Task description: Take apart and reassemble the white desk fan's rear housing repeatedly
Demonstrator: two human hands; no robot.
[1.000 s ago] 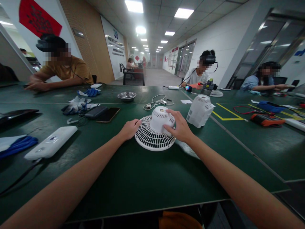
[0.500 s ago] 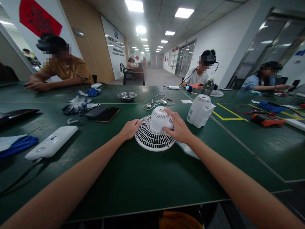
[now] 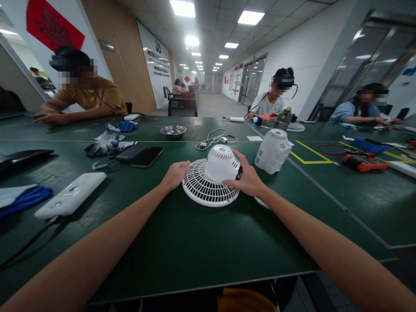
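A white fan grille point(image 3: 202, 190) lies flat on the green table, with a white domed motor housing point(image 3: 218, 167) standing on its middle. My left hand point(image 3: 175, 175) is closed at the grille's left rim, its fingertips partly hidden. My right hand point(image 3: 249, 177) grips the right side of the housing, thumb low across the front and fingers behind. Something dark shows between that hand and the housing. To the right stands a white slotted plastic cover point(image 3: 273, 151). Under my right wrist the edge of a pale thing point(image 3: 261, 203) shows, mostly hidden.
Behind the grille lie a coiled white cable point(image 3: 214, 138) and a metal bowl point(image 3: 173, 131). A phone point(image 3: 148, 156), gloves point(image 3: 105, 144) and a white power bank point(image 3: 70, 195) are on the left. An orange multimeter point(image 3: 364, 163) lies right. Several people sit across the table.
My right hand has slid down from the housing's top to its right side, baring the top. The grille has shifted slightly left, with my left hand still at its rim.
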